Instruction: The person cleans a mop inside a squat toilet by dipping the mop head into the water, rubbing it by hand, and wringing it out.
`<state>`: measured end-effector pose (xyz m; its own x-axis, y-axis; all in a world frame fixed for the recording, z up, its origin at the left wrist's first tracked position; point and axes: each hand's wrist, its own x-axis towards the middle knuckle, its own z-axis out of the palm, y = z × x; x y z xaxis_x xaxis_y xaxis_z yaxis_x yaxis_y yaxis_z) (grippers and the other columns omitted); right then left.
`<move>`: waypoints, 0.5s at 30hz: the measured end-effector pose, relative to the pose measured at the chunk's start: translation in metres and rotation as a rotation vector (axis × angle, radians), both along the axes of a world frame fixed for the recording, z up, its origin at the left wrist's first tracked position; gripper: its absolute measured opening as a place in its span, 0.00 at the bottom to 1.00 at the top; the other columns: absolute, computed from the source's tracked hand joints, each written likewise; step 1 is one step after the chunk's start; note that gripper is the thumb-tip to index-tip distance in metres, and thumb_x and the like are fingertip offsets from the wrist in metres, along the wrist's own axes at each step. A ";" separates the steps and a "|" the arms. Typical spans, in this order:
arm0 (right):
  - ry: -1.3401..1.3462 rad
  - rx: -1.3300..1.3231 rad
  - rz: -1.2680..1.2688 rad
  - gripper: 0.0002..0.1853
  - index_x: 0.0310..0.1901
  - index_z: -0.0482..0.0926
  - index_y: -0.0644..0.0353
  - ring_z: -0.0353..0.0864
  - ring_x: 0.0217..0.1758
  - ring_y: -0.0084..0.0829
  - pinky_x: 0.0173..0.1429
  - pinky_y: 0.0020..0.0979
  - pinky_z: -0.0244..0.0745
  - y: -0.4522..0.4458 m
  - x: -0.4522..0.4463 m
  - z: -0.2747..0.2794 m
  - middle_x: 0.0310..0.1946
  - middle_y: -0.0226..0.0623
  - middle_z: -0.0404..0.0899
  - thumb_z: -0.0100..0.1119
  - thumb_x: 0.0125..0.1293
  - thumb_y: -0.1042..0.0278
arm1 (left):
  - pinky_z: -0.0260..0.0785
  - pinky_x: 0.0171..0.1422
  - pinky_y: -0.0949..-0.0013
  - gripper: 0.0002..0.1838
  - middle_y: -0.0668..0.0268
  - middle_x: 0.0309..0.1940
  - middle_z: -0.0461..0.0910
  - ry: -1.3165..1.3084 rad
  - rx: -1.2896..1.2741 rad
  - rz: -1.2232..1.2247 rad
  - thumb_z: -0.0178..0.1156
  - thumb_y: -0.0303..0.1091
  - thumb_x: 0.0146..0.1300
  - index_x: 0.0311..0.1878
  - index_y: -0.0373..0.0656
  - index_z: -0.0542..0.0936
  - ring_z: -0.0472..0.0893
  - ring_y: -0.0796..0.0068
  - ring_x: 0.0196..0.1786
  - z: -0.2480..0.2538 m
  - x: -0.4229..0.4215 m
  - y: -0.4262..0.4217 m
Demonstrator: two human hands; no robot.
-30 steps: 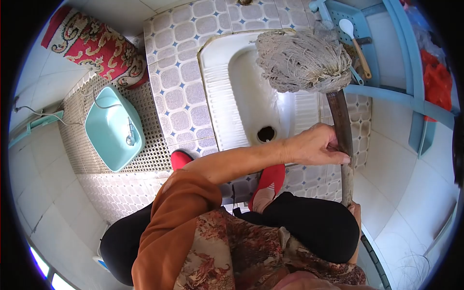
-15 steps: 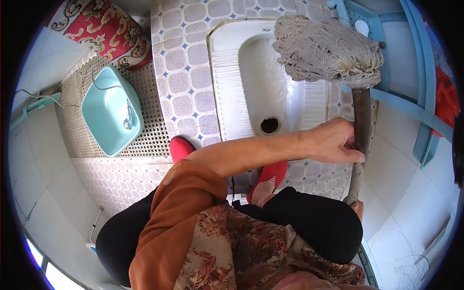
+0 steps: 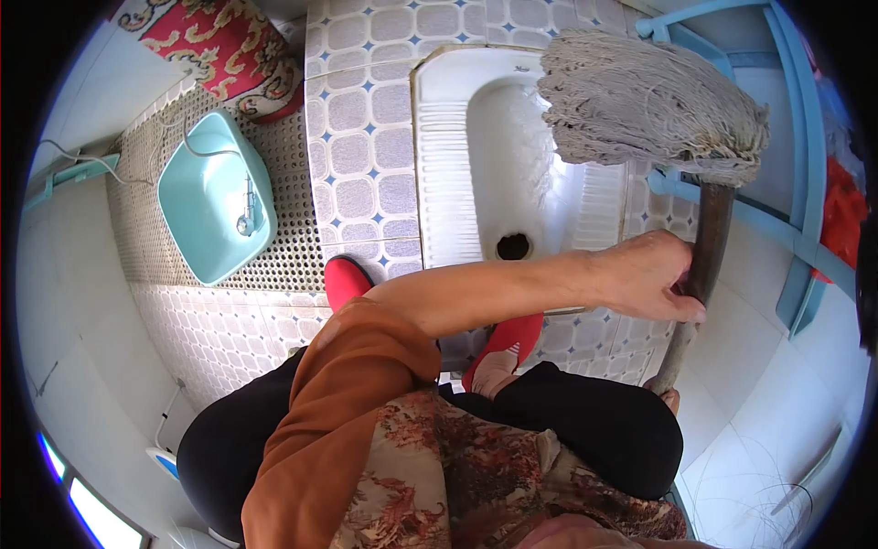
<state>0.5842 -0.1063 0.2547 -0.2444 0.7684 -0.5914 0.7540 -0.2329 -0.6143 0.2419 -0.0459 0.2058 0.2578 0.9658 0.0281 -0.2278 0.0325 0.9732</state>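
Note:
A mop with a grey string head (image 3: 654, 105) is held up over the upper right of the white squat toilet (image 3: 444, 165), its wooden handle running down to the right. My left hand (image 3: 651, 276) is closed round the middle of the handle, the arm stretched across my body. Lower down, beside my knee, my right hand (image 3: 666, 395) grips the handle near its end; only part of it shows. Water runs in the toilet bowl, above the dark drain hole.
A turquoise basin (image 3: 206, 197) with a shower head (image 3: 245, 224) inside stands on a perforated mat at the left. Behind it is a rolled red patterned carpet (image 3: 233, 55). A blue rack (image 3: 805, 137) with a red bag (image 3: 840, 220) stands at the right.
The mop has moved to the right with both my hands on it, and its handle now slants more. It hides more of the blue rack, including the white spoon seen earlier.

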 end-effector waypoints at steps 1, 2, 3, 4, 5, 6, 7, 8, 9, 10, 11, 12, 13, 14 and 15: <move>0.013 0.009 -0.005 0.47 0.27 0.76 0.64 0.69 0.22 0.25 0.28 0.32 0.59 0.001 -0.001 -0.002 0.17 0.29 0.70 0.36 0.64 0.16 | 0.78 0.43 0.67 0.18 0.53 0.35 0.87 0.025 0.013 0.006 0.71 0.39 0.60 0.43 0.31 0.83 0.87 0.68 0.36 0.002 -0.002 0.001; -0.039 0.029 0.006 0.48 0.27 0.76 0.64 0.69 0.22 0.25 0.28 0.32 0.60 0.002 -0.002 -0.003 0.17 0.28 0.70 0.35 0.64 0.15 | 0.78 0.42 0.67 0.18 0.53 0.34 0.87 0.019 0.016 0.016 0.71 0.39 0.59 0.43 0.31 0.83 0.87 0.67 0.35 0.003 -0.004 0.000; -0.091 0.051 0.012 0.48 0.28 0.76 0.64 0.69 0.23 0.25 0.29 0.32 0.60 0.001 -0.002 -0.004 0.17 0.28 0.70 0.35 0.64 0.15 | 0.78 0.41 0.67 0.19 0.54 0.34 0.87 0.013 0.022 0.022 0.71 0.39 0.59 0.43 0.31 0.83 0.87 0.67 0.35 0.005 -0.007 -0.002; -0.105 0.057 0.012 0.47 0.28 0.76 0.63 0.69 0.23 0.25 0.29 0.33 0.60 -0.002 -0.010 -0.002 0.18 0.28 0.70 0.35 0.63 0.15 | 0.78 0.41 0.67 0.19 0.54 0.33 0.87 0.008 0.028 0.024 0.72 0.40 0.59 0.44 0.31 0.83 0.86 0.67 0.34 0.006 -0.010 -0.003; -0.119 0.063 0.012 0.47 0.29 0.76 0.63 0.70 0.23 0.25 0.29 0.33 0.60 -0.005 -0.024 0.001 0.18 0.28 0.69 0.35 0.63 0.14 | 0.77 0.39 0.67 0.19 0.55 0.32 0.87 0.059 -0.003 0.008 0.72 0.40 0.59 0.42 0.31 0.83 0.86 0.67 0.32 0.006 -0.013 -0.005; -0.094 0.052 0.009 0.47 0.29 0.75 0.62 0.70 0.24 0.25 0.30 0.33 0.60 -0.008 -0.037 0.003 0.18 0.28 0.70 0.36 0.63 0.14 | 0.77 0.37 0.67 0.18 0.57 0.30 0.86 0.110 -0.035 -0.007 0.72 0.40 0.59 0.41 0.32 0.83 0.85 0.68 0.31 0.005 -0.017 -0.007; -0.085 0.040 -0.002 0.46 0.29 0.75 0.61 0.70 0.24 0.25 0.30 0.33 0.61 -0.010 -0.038 -0.002 0.19 0.28 0.70 0.37 0.63 0.15 | 0.76 0.36 0.67 0.18 0.58 0.29 0.86 0.162 -0.065 -0.022 0.72 0.40 0.60 0.40 0.32 0.84 0.85 0.69 0.30 0.003 -0.018 -0.008; -0.076 0.029 -0.014 0.45 0.30 0.75 0.61 0.70 0.24 0.25 0.30 0.33 0.61 -0.012 -0.036 -0.008 0.19 0.27 0.70 0.38 0.63 0.15 | 0.75 0.34 0.67 0.18 0.59 0.27 0.85 0.107 -0.100 0.097 0.72 0.41 0.60 0.38 0.32 0.84 0.84 0.70 0.28 -0.011 -0.006 -0.012; -0.082 0.015 -0.035 0.44 0.30 0.75 0.60 0.70 0.25 0.24 0.30 0.34 0.61 -0.020 -0.022 -0.032 0.19 0.27 0.70 0.38 0.64 0.17 | 0.75 0.33 0.68 0.18 0.61 0.25 0.84 0.051 -0.136 0.216 0.71 0.42 0.60 0.37 0.32 0.84 0.83 0.71 0.27 -0.037 0.014 -0.021; -0.100 -0.059 -0.024 0.40 0.30 0.75 0.60 0.70 0.25 0.24 0.30 0.34 0.61 -0.021 -0.024 -0.040 0.19 0.27 0.69 0.39 0.68 0.21 | 0.74 0.32 0.68 0.18 0.61 0.24 0.84 0.012 -0.192 0.291 0.71 0.42 0.60 0.35 0.32 0.84 0.83 0.72 0.26 -0.051 0.019 -0.026; -0.119 -0.133 -0.011 0.37 0.30 0.76 0.59 0.70 0.25 0.23 0.31 0.34 0.61 -0.023 -0.027 -0.048 0.20 0.26 0.69 0.40 0.72 0.26 | 0.73 0.30 0.69 0.18 0.62 0.22 0.83 -0.031 -0.244 0.369 0.70 0.43 0.60 0.33 0.32 0.84 0.82 0.73 0.25 -0.059 0.021 -0.030; -0.133 -0.109 -0.009 0.36 0.30 0.76 0.59 0.70 0.24 0.24 0.31 0.34 0.62 -0.027 -0.033 -0.057 0.19 0.27 0.70 0.40 0.73 0.29 | 0.73 0.29 0.69 0.19 0.63 0.22 0.82 -0.057 -0.316 0.407 0.70 0.43 0.60 0.32 0.32 0.83 0.82 0.74 0.25 -0.069 0.018 -0.034; -0.148 -0.084 -0.006 0.35 0.29 0.76 0.60 0.70 0.24 0.24 0.30 0.35 0.62 -0.031 -0.038 -0.070 0.19 0.27 0.70 0.41 0.74 0.31 | 0.72 0.28 0.69 0.20 0.63 0.21 0.81 -0.082 -0.387 0.447 0.69 0.44 0.60 0.30 0.32 0.83 0.81 0.75 0.24 -0.078 0.014 -0.036; -0.165 -0.061 -0.003 0.34 0.28 0.76 0.60 0.70 0.24 0.24 0.30 0.35 0.62 -0.033 -0.043 -0.078 0.19 0.28 0.70 0.41 0.75 0.34 | 0.72 0.28 0.69 0.20 0.62 0.20 0.81 -0.058 -0.494 0.418 0.68 0.44 0.61 0.30 0.31 0.83 0.81 0.75 0.23 -0.094 0.014 -0.039; -0.139 -0.120 0.048 0.33 0.27 0.77 0.61 0.70 0.23 0.26 0.30 0.35 0.62 -0.027 -0.048 -0.084 0.20 0.31 0.72 0.43 0.75 0.36 | 0.72 0.27 0.69 0.20 0.62 0.20 0.81 -0.036 -0.600 0.390 0.67 0.44 0.61 0.29 0.31 0.83 0.81 0.75 0.22 -0.116 0.013 -0.041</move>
<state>0.5358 -0.1332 0.1702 -0.1885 0.6798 -0.7087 0.8418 -0.2598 -0.4731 0.2545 -0.0872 0.0901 -0.1005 0.8391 -0.5347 -0.3630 0.4694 0.8049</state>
